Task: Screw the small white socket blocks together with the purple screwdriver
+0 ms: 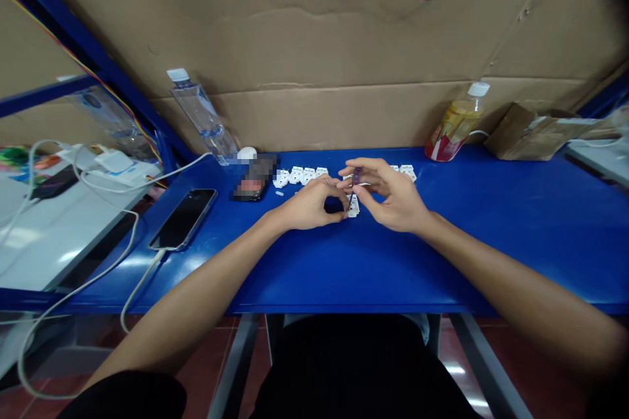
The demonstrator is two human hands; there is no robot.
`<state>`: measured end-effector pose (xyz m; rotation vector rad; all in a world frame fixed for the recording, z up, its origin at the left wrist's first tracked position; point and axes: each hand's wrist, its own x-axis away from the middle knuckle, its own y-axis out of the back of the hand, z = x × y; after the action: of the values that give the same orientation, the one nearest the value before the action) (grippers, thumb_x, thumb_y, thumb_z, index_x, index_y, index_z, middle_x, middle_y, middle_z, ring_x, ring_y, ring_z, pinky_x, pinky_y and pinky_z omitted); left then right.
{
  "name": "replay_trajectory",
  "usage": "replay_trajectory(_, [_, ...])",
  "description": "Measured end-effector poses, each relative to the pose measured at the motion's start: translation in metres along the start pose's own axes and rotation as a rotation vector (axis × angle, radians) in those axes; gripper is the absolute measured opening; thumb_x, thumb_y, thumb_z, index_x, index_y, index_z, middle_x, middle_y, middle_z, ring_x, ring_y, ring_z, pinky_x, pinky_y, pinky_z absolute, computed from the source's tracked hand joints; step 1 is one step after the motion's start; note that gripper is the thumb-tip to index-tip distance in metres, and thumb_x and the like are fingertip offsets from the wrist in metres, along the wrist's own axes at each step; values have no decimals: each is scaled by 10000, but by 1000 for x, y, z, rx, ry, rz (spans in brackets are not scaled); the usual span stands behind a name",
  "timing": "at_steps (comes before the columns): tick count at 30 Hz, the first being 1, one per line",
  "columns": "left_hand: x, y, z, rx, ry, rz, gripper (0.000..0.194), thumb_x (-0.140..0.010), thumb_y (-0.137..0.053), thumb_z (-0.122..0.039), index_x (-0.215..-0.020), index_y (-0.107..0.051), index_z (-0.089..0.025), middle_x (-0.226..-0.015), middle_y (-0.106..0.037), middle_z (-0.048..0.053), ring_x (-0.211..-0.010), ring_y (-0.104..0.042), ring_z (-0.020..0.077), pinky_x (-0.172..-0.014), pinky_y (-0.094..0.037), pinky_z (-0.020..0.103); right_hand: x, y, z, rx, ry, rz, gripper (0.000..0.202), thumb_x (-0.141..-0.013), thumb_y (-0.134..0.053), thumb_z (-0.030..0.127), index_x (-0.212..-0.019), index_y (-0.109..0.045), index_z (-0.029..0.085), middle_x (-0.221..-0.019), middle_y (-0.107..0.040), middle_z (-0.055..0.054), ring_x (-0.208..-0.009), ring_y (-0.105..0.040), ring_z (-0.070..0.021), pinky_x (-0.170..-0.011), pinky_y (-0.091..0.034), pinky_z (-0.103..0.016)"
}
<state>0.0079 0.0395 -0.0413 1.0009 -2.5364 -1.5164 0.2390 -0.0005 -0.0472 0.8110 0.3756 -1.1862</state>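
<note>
My left hand (312, 205) is closed, thumb and fingers pinching a small white plastic part (354, 207) at its left side. In my right hand (396, 198) is a small screwdriver (357, 175) with a dark purple handle, held between thumb and fingers. Its thin shaft points down to the white part; whether the tip sits on a screw is too small to tell. Behind my hands, several similar white plastic parts (308, 175) stand in a row. More white parts (407, 173) show beyond my right hand, some hidden by it.
A phone (184, 219) with a charging cable lies at left on the blue table (304, 275). Another dark device (255, 178) is nearer the parts. A clear bottle (204, 118), a drink bottle (455, 124) and a cardboard box (528, 133) stand along the cardboard backing.
</note>
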Motion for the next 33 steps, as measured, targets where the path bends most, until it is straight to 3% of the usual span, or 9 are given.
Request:
replay_trajectory(5, [1, 0, 0, -20, 23, -10, 30, -927, -760, -252, -935, -781, -233, -1169, -796, 58, -1139, -668, 278, -1071, -482, 482, 0, 0, 1, 65, 33, -50, 477, -1011, -757, 255, -1472, -699, 365, -1347, -767, -33, -1153, -796, -219, -982, -753, -429])
replay_trajectory(11, [0, 0, 0, 3, 9, -7, 32, -922, -747, -228, -923, -777, -239, -1109, -800, 52, -1161, -685, 281, -1115, -476, 502, -1, 0, 1, -2, -6, -2, 548, -1030, -704, 204, -1549, -616, 358, -1384, -772, -45, -1192, -813, -225, -1030, -732, -413])
replay_trajectory(16, [1, -1, 0, 6, 8, -17, 30, -926, -752, -237, -925, -781, -231, -1131, -795, 64, -1120, -698, 275, -1093, -493, 503, -2, 2, 4, 57, 70, -61, 409, -1009, -766, 253, -1392, -769, 398, -1360, -759, -22, -1151, -801, -220, -926, -769, -412])
replay_trajectory(21, [1, 0, -1, -11, 10, -3, 43, -933, -761, -256, -940, -793, -229, -1158, -788, 75, -1163, -673, 295, -1092, -491, 526, 0, 1, 5, 25, 4, -36, 529, -1030, -710, 213, -1536, -664, 363, -1372, -788, -34, -1217, -800, -225, -996, -748, -419])
replay_trajectory(26, [0, 0, -1, 2, 8, 0, 50, -942, -752, -259, -932, -792, -230, -1176, -797, 73, -1171, -690, 289, -1100, -490, 523, -2, 2, 3, 78, 87, -100, 415, -968, -829, 279, -1369, -786, 377, -1297, -817, -10, -1050, -829, -210, -888, -777, -412])
replay_trajectory(28, [0, 0, -1, 0, 6, 6, 43, -942, -753, -256, -931, -787, -231, -1150, -798, 65, -1158, -695, 279, -1121, -477, 522, -2, 2, 2, 108, 92, -115, 431, -986, -804, 263, -1397, -772, 386, -1254, -838, 5, -1020, -839, -202, -907, -775, -409])
replay_trajectory(33, [1, 0, -2, -7, 21, -2, 34, -936, -764, -271, -934, -785, -244, -1131, -796, 56, -1163, -688, 285, -1123, -474, 518, -1, 3, 4, 70, 36, -26, 550, -1032, -677, 193, -1559, -640, 347, -1392, -795, -28, -1183, -827, -221, -1041, -731, -412])
